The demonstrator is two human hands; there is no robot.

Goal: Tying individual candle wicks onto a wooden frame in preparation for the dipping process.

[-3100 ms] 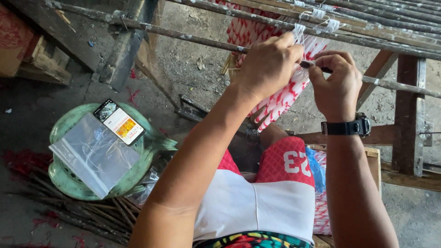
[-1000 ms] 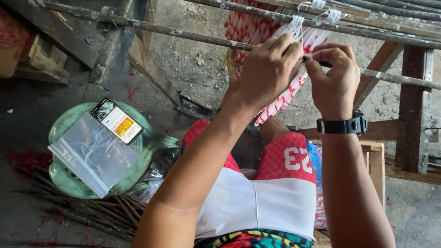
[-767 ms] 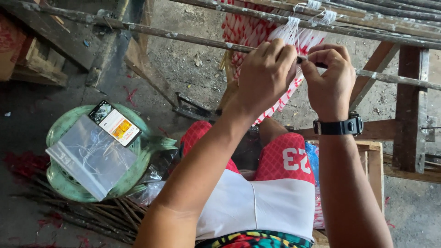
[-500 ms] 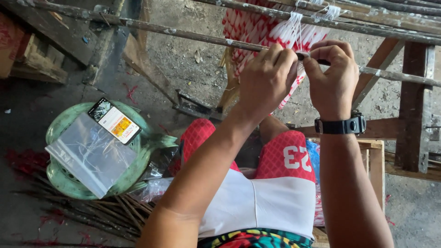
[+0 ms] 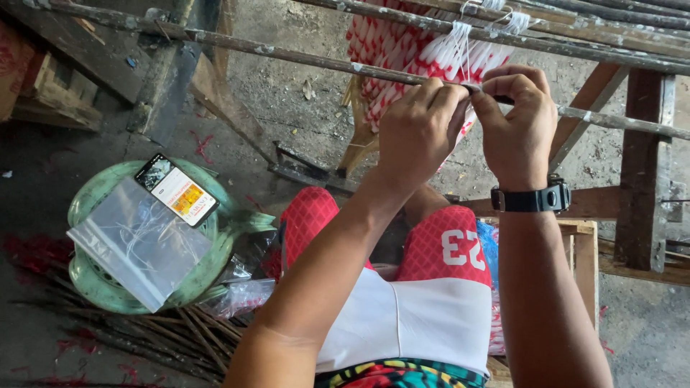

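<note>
My left hand (image 5: 419, 129) and my right hand (image 5: 514, 126) meet at a long thin horizontal rod (image 5: 287, 54), fingertips pinched together on white threads where the two hands touch. A bundle of red-and-white threads (image 5: 438, 57) hangs from the wooden bars (image 5: 575, 43) above, tied with white loops (image 5: 519, 20), and drops behind both hands. A black watch (image 5: 532, 198) is on my right wrist. What exactly lies between the fingertips is hidden.
A green plastic stool (image 5: 215, 259) at the left carries a clear zip bag (image 5: 136, 241) and a phone (image 5: 176, 190). Dark sticks (image 5: 165, 338) lie on the floor beneath it. Wooden frame posts (image 5: 643, 165) stand at the right. My lap in red-and-white shorts (image 5: 417, 302) is below.
Both hands stay pinched on the threads at the rod, shifting only slightly left and down over the last second. The view drifts a little.
</note>
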